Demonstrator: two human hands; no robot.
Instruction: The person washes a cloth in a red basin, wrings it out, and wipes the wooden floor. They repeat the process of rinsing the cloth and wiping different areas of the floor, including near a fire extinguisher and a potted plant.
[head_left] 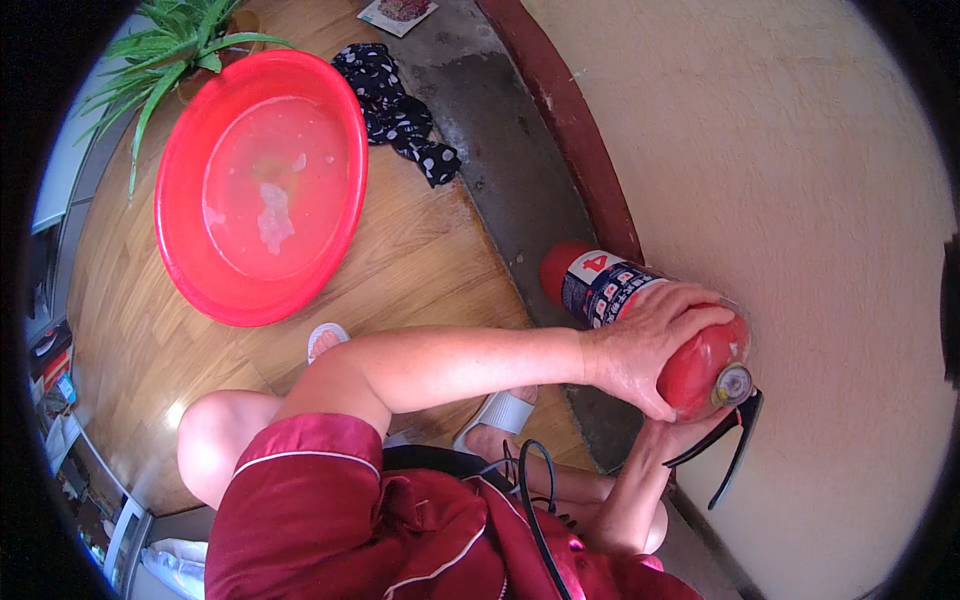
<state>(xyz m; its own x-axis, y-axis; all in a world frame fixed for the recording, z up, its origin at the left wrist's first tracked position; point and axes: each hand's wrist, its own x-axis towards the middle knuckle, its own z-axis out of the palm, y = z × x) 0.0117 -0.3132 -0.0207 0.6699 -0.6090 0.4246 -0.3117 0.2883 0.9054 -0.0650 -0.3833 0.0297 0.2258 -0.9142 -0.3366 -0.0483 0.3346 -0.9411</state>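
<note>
A red fire extinguisher (pixel 706 368) with a dark blue and white label leans over by the wall, its base away from me and its top toward me. My left hand (pixel 655 335) is wrapped over its upper body, thumb on the near side and fingers spread along the far side. At the neck, beside the round gauge (pixel 733 384), my right hand (pixel 688 436) holds the extinguisher from below. Most of the right fingers are hidden behind the cylinder. Black handle levers (pixel 738 450) stick out past the right hand.
A big red basin (pixel 178 235) of cloudy water stands on the wood-look floor (pixel 430 270) to the left. Behind it are a spiky green plant (pixel 175 50) and a crumpled black spotted cloth (pixel 395 110). The textured wall (pixel 790 190) rises close on the right. Black cables (pixel 540 500) hang at my front.
</note>
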